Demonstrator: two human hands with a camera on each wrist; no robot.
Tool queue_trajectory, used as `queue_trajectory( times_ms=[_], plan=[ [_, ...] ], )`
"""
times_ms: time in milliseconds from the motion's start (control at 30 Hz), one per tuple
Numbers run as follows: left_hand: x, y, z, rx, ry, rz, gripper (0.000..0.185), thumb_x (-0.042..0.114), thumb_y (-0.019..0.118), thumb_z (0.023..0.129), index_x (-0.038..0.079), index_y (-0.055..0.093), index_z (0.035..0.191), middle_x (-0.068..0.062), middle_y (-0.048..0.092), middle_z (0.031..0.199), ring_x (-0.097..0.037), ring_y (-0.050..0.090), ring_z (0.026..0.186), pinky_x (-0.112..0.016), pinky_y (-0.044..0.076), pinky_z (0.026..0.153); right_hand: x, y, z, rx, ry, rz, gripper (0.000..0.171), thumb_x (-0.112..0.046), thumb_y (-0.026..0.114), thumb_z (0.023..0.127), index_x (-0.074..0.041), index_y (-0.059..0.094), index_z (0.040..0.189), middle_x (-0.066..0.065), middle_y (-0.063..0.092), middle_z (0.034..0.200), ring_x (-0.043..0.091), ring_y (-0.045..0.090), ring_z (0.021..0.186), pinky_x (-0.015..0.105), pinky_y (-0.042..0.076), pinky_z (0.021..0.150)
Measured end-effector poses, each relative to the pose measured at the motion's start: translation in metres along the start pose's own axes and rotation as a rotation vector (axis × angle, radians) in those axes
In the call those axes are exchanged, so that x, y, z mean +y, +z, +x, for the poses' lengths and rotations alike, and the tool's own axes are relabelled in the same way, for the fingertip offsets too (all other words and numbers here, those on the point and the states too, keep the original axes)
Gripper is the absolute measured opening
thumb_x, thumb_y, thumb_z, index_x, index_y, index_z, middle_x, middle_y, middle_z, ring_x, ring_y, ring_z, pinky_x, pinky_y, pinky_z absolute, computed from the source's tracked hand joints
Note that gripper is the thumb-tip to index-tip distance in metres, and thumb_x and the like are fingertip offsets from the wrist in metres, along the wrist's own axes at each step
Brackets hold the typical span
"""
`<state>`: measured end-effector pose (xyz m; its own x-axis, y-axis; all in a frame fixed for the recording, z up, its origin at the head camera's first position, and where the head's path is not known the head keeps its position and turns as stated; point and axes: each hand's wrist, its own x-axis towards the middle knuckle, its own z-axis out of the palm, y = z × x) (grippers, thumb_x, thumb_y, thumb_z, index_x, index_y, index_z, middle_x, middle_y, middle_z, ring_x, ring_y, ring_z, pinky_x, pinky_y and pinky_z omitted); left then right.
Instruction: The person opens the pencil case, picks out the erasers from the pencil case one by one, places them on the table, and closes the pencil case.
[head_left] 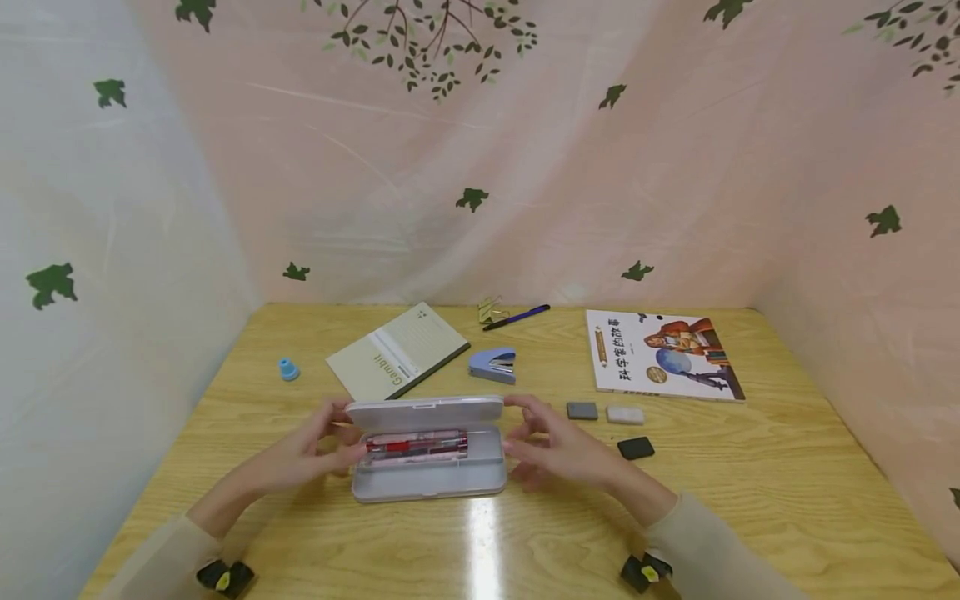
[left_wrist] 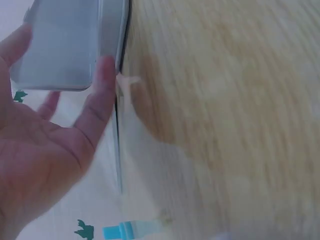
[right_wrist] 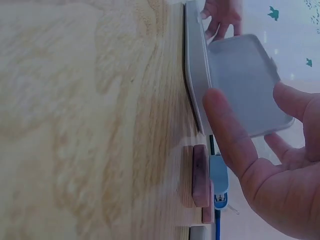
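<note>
A grey-white plastic pencil case (head_left: 429, 479) stands on the table with its lid (head_left: 427, 411) tilted partway up. Several pink and red pens (head_left: 416, 447) lie in its rear left compartment. At the left end is my left hand (head_left: 322, 446), thumb on the case's side, forefinger against the lid's edge. My right hand (head_left: 551, 446) mirrors it at the right end. The left wrist view shows the left thumb (left_wrist: 102, 90) straight and spread from the other fingers. In the right wrist view, the right thumb (right_wrist: 225, 127) reaches the case's side. Some fingers are hidden behind the lid.
Behind the case are a Gambit notebook (head_left: 397, 354), blue stapler (head_left: 492, 365), yellowish clip (head_left: 491, 311) and pen (head_left: 517, 317). A picture book (head_left: 663, 354), grey block (head_left: 582, 411), white block (head_left: 626, 415) and black block (head_left: 636, 448) lie rightward. Leftward stands a small blue piece (head_left: 288, 369).
</note>
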<state>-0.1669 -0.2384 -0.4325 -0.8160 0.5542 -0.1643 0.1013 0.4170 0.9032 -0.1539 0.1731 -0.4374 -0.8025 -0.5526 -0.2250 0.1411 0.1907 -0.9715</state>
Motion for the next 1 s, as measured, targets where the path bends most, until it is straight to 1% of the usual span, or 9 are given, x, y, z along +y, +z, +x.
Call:
queue_trajectory(
  times_ms=[100,200,267,333,433,567,700,800,1000],
  plan=[
    [0.006,-0.002,-0.004,-0.043,-0.111,0.015,0.045,0.033,0.043,0.11,0.013,0.028,0.148,-0.023,0.048,0.133,-0.035,0.054,0.11,-0.043,0.06,0.069,0.0,-0.001,-0.003,-0.023,0.021,0.002,0.061,-0.031,0.064,0.102,-0.021,0.034,0.154,0.023,0.057,0.123,0.038,0.07,0.093,0.051,0.062,0.074],
    [0.01,-0.004,-0.006,-0.08,-0.203,0.014,0.049,0.045,0.024,0.112,0.016,0.026,0.151,-0.021,0.05,0.128,-0.03,0.056,0.099,-0.042,0.058,0.066,0.0,-0.002,-0.006,-0.042,0.043,-0.008,0.057,-0.035,0.059,0.104,-0.02,0.036,0.153,0.024,0.058,0.124,0.038,0.07,0.093,0.05,0.062,0.073],
    [0.011,-0.005,-0.008,-0.107,-0.23,-0.023,0.053,0.048,0.019,0.111,0.016,0.025,0.152,-0.022,0.049,0.126,-0.031,0.059,0.094,-0.044,0.058,0.063,0.0,-0.003,-0.008,-0.052,0.067,-0.008,0.053,-0.039,0.055,0.106,-0.021,0.037,0.152,0.024,0.058,0.124,0.038,0.07,0.093,0.049,0.062,0.073],
    [0.01,-0.005,-0.009,-0.132,-0.245,-0.051,0.052,0.049,0.02,0.111,0.018,0.025,0.153,-0.021,0.05,0.125,-0.032,0.061,0.093,-0.044,0.059,0.063,0.001,-0.003,-0.009,-0.061,0.089,-0.004,0.049,-0.043,0.051,0.107,-0.022,0.039,0.15,0.023,0.059,0.123,0.038,0.07,0.093,0.049,0.062,0.072],
    [0.008,-0.005,-0.012,-0.169,-0.245,-0.096,0.048,0.046,0.027,0.111,0.02,0.024,0.152,-0.021,0.049,0.125,-0.035,0.063,0.092,-0.045,0.06,0.063,0.001,-0.003,-0.01,-0.072,0.114,0.003,0.048,-0.048,0.046,0.107,-0.024,0.042,0.148,0.022,0.062,0.121,0.038,0.07,0.092,0.049,0.062,0.07],
    [0.003,-0.007,-0.014,-0.201,-0.225,-0.128,0.046,0.038,0.037,0.111,0.021,0.024,0.151,-0.02,0.051,0.126,-0.036,0.064,0.093,-0.046,0.06,0.064,0.0,-0.001,-0.01,-0.081,0.135,0.0,0.047,-0.05,0.047,0.106,-0.024,0.043,0.145,0.021,0.064,0.116,0.038,0.071,0.089,0.048,0.062,0.067],
    [0.0,-0.008,-0.013,-0.219,-0.217,-0.153,0.05,0.032,0.048,0.109,0.021,0.024,0.151,-0.02,0.055,0.12,-0.036,0.064,0.094,-0.045,0.061,0.065,0.001,0.001,-0.008,-0.092,0.148,-0.006,0.048,-0.043,0.055,0.105,-0.023,0.039,0.145,0.019,0.066,0.111,0.038,0.072,0.085,0.047,0.062,0.064],
    [-0.003,-0.007,-0.012,-0.218,-0.221,-0.171,0.054,0.029,0.055,0.106,0.021,0.025,0.151,-0.021,0.052,0.119,-0.035,0.065,0.093,-0.043,0.061,0.065,0.002,0.003,-0.006,-0.098,0.149,-0.021,0.052,-0.036,0.06,0.103,-0.023,0.036,0.147,0.017,0.067,0.108,0.036,0.072,0.081,0.044,0.062,0.063],
    [-0.008,-0.006,-0.01,-0.217,-0.211,-0.181,0.062,0.024,0.064,0.102,0.019,0.026,0.15,-0.021,0.048,0.117,-0.032,0.065,0.088,-0.034,0.058,0.06,0.007,0.008,-0.002,-0.116,0.155,-0.046,0.057,-0.029,0.063,0.102,-0.026,0.033,0.15,0.018,0.068,0.102,0.031,0.071,0.07,0.043,0.062,0.059]
  ],
)
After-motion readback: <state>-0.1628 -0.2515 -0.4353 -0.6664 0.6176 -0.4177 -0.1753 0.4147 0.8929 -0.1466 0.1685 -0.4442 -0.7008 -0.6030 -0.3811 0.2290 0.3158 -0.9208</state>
